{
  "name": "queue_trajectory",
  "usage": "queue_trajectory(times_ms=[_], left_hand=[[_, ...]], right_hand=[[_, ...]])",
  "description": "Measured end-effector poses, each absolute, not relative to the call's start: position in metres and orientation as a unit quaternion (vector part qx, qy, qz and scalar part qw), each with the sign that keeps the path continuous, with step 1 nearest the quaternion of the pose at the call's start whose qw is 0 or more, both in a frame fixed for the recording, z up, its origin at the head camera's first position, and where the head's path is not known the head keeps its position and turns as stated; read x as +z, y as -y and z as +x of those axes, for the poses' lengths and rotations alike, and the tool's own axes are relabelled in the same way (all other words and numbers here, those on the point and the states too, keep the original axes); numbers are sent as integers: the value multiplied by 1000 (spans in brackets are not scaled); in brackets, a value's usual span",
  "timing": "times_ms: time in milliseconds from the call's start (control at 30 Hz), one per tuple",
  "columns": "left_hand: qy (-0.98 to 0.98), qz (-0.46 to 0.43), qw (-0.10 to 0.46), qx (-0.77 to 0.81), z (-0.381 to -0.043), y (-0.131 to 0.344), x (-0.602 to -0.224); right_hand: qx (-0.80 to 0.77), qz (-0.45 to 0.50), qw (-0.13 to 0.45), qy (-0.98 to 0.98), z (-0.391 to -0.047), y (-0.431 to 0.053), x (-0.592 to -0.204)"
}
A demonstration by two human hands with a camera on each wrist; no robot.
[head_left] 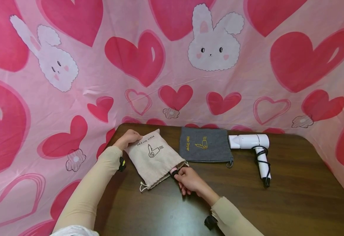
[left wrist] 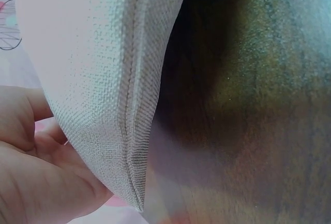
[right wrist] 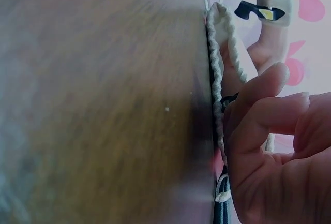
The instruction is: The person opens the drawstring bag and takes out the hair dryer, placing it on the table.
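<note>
A beige drawstring bag [head_left: 157, 159] printed "Hair Dryer" lies slantwise on the table, its mouth facing the near right. At its far left end, my left hand [head_left: 128, 138] holds the cloth near the closed edge; the left wrist view shows the thumb and fingers [left wrist: 44, 131] about the bag's side. Between the thumb and fingers of my right hand [head_left: 190, 181] is the black end of a pink object [head_left: 173, 170] at the bag's mouth. The rest of that object is hidden inside the bag. In the right wrist view, curled fingers [right wrist: 248, 125] stand beside the gathered opening [right wrist: 217, 63].
A dark grey drawstring bag [head_left: 205, 144], also printed "Hair Dryer", lies flat behind my right hand. Right of it is a white hair dryer [head_left: 250, 141] with its black cord [head_left: 263, 160] wrapped round the handle. A pink heart-patterned cloth [head_left: 207, 91] borders the brown table [head_left: 296, 203].
</note>
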State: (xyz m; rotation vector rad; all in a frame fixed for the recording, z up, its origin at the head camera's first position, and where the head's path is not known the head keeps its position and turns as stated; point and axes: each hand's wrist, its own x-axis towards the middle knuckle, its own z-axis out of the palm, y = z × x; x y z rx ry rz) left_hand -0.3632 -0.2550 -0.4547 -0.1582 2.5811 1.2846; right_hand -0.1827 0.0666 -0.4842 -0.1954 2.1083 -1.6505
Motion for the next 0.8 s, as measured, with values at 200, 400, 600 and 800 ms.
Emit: queue_trajectory(times_ms=[200, 400, 600, 800], left_hand=[[-887, -63, 128, 440, -361, 255, -453], [-886, -56, 129, 441, -359, 255, -452], [-887, -53, 130, 439, -358, 255, -452], [-887, -54, 131, 440, -359, 255, -453]], right_hand=[[-595, -75, 226, -768, -182, -70, -485], [-586, -69, 230, -774, -181, -70, -484], [-595, -41, 236, -768, -184, -67, -481], [-608, -22, 240, -757, -186, -62, -480]])
